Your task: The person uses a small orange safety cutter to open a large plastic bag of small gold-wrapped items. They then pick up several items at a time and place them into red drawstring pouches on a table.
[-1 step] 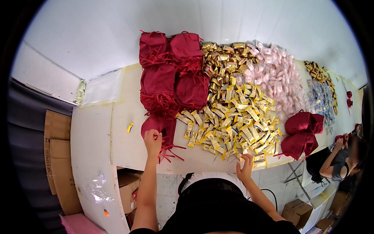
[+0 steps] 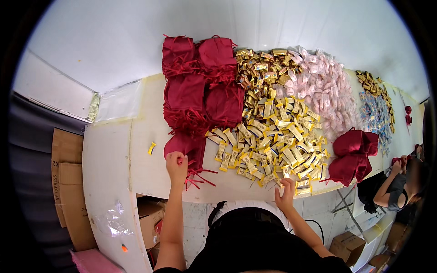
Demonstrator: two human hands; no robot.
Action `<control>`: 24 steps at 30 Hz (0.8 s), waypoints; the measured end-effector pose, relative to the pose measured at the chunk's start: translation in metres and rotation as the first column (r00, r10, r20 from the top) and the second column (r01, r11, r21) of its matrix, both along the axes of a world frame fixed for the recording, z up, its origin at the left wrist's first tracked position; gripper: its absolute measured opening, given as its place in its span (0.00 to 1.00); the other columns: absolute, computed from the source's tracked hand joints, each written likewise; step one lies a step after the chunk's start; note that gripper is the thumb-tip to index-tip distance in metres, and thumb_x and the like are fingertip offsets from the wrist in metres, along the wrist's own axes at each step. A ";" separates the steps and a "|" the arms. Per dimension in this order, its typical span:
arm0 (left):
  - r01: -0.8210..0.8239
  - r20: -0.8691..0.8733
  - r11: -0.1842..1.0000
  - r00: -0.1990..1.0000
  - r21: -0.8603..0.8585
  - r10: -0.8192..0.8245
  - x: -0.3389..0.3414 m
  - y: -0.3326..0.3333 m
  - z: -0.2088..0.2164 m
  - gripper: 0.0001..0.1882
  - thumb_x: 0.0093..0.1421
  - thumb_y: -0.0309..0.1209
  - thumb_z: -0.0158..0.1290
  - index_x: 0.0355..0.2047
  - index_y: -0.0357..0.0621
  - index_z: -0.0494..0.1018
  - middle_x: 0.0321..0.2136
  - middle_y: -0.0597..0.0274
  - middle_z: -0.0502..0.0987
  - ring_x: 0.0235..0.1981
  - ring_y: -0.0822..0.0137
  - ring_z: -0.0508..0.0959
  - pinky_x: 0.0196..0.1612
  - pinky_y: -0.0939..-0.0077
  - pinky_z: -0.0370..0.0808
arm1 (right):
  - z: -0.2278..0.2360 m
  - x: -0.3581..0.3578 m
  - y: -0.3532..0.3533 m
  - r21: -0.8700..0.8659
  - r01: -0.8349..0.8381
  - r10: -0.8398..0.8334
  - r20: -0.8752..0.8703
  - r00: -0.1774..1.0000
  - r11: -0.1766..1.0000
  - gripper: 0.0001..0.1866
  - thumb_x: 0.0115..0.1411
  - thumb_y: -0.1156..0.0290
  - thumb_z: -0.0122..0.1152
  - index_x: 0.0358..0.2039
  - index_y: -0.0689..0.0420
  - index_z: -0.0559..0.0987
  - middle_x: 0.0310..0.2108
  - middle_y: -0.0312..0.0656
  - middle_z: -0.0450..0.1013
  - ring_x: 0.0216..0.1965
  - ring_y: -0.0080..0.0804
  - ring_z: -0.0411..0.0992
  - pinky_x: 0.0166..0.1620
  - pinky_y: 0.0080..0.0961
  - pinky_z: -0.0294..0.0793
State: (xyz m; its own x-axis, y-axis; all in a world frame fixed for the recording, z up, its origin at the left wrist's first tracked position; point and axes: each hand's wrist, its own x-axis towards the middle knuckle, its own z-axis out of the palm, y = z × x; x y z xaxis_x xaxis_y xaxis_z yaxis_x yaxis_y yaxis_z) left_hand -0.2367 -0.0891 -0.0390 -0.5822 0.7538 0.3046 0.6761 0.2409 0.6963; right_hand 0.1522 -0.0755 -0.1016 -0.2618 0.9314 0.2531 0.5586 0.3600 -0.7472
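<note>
From far away I watch two hands low in the middle of the frame. The left hand (image 2: 176, 167) is curled, fingers close together, at the near edge of a red bag (image 2: 184, 143), left of centre. I think it is keeping the soft cloth steady, but the fingers hide the spot, so I cannot tell if they pinch it. The right hand (image 2: 285, 194) has its thumb and fingers apart and seems to hold nothing. It is right beside the yellow packets (image 2: 282, 145) at the tabletop (image 2: 145, 177) edge; I cannot see if it touches one.

One lone packet (image 2: 152, 148) lies left of the red bag. To the right, two puffy bags (image 2: 349, 169) sit together; I can't see inside them.

Farther up are red stacks (image 2: 185, 93), then gold packets (image 2: 259, 68) and pink packets (image 2: 323, 86). Each kind has its own heap, maybe so they are easy to tell apart and reach. The heaps hide how many lie underneath.

At the far right, blue packets (image 2: 375, 116) look blurry, and another person (image 2: 384, 195) is partly lost in the dark rim.
</note>
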 end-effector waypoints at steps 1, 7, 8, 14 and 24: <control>-0.003 -0.013 1.000 1.000 0.020 0.004 0.010 -0.002 0.022 0.06 0.46 0.18 0.52 0.24 0.38 0.66 0.22 0.58 0.67 0.20 0.65 0.69 0.25 0.76 0.68 | 0.007 -0.011 0.008 -0.021 -0.016 0.015 -0.066 0.998 1.000 0.16 0.45 0.81 0.55 0.38 0.62 0.67 0.40 0.52 0.63 0.39 0.46 0.64 0.40 0.31 0.67; 0.079 0.153 0.964 0.987 -0.255 -0.040 0.048 -0.035 0.087 0.10 0.45 0.16 0.47 0.30 0.38 0.67 0.32 0.50 0.71 0.27 0.62 0.71 0.31 0.73 0.70 | 0.013 -0.058 0.050 0.065 -0.125 0.131 -0.101 0.986 0.990 0.14 0.45 0.84 0.55 0.34 0.61 0.68 0.36 0.48 0.65 0.34 0.41 0.65 0.34 0.28 0.67; 0.122 0.194 0.946 0.979 -0.300 -0.065 0.052 -0.036 0.089 0.12 0.45 0.15 0.46 0.31 0.38 0.67 0.35 0.48 0.71 0.30 0.60 0.72 0.33 0.71 0.70 | 0.017 -0.058 0.052 0.053 -0.074 0.080 -0.123 0.989 0.996 0.13 0.45 0.84 0.54 0.34 0.61 0.68 0.34 0.48 0.65 0.34 0.41 0.65 0.35 0.30 0.67; 0.317 -0.064 0.785 0.910 -0.533 -0.410 0.063 -0.046 0.072 0.12 0.49 0.17 0.41 0.35 0.39 0.67 0.47 0.42 0.67 0.42 0.47 0.71 0.44 0.60 0.68 | -0.022 0.031 0.008 0.000 0.541 -0.532 0.181 0.827 0.841 0.18 0.49 0.74 0.57 0.41 0.61 0.65 0.41 0.49 0.62 0.43 0.47 0.61 0.46 0.37 0.61; 0.395 0.059 0.632 0.873 -0.666 -0.484 0.069 -0.043 0.051 0.12 0.50 0.22 0.43 0.35 0.46 0.71 0.51 0.47 0.65 0.33 0.48 0.75 0.38 0.61 0.71 | -0.070 0.058 -0.004 0.097 0.665 -0.575 0.604 0.552 0.741 0.23 0.51 0.61 0.56 0.48 0.54 0.67 0.45 0.48 0.61 0.45 0.45 0.61 0.47 0.40 0.60</control>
State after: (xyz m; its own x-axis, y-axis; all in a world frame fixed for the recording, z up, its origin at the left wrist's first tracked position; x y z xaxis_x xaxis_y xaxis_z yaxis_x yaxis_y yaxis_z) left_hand -0.1679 -0.1320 0.0119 -0.1231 0.9427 -0.3101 0.8845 0.2459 0.3966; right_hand 0.2104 -0.0794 -0.1713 0.3473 0.9284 0.1321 0.9238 -0.3145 -0.2184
